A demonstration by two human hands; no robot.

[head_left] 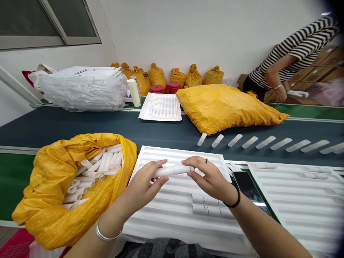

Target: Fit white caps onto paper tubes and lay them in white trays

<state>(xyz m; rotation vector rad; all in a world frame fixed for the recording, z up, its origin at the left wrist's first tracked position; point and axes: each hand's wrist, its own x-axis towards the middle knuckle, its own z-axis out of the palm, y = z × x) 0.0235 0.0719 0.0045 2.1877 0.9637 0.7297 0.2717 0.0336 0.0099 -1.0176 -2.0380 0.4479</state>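
My left hand (145, 181) and my right hand (211, 175) grip opposite ends of a white tube (174, 170) between thumbs and fingertips. Small dark print shows near its right end. Beneath lies a white ribbed tray (163, 211), where printed tubes (212, 210) rest in the grooves by my right forearm. To the left of my left hand, an open yellow sack (45, 182) holds several loose white tubes (106, 163).
Several translucent-ended tubes (235, 140) line the dark conveyor belt (113, 123). Across it lie a full yellow sack (223, 105), a loaded tray (145, 114) and a plastic-wrapped stack (86, 89). A phone (244, 182) and second tray (287, 200) sit right. A person in stripes (301, 46) stands behind.
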